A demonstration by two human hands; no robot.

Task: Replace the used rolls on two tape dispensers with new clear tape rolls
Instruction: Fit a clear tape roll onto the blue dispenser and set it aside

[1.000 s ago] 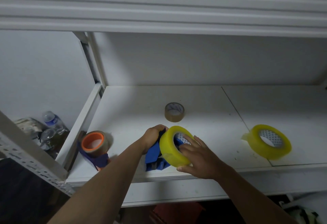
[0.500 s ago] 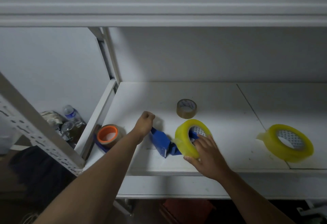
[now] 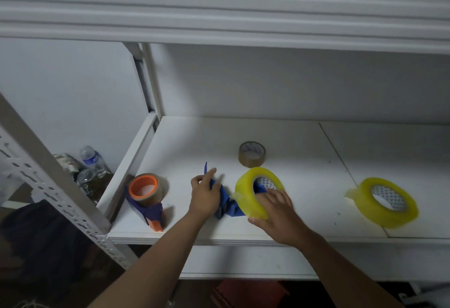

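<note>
A blue tape dispenser (image 3: 225, 204) lies on the white shelf (image 3: 304, 161) near its front edge. My left hand (image 3: 204, 194) grips the dispenser's handle end. A new yellowish clear tape roll (image 3: 248, 195) stands on edge over the dispenser's hub, and my right hand (image 3: 275, 212) holds that roll from the front. A second new clear roll (image 3: 387, 201) lies flat at the right. A second blue and orange dispenser (image 3: 146, 198) with a nearly used brown roll stands at the left. A thin used brown roll (image 3: 252, 154) lies behind.
The upper shelf's thick white front edge (image 3: 219, 15) hangs low overhead. A slotted metal post (image 3: 56, 193) stands at the left. Plastic bottles (image 3: 92, 161) and jars sit on the floor beyond the shelf's left side.
My left hand shifted along the blue dispenser's handle and its fingers loosened. The clear roll stays on the dispenser under my right hand. The camera view moved slightly.
</note>
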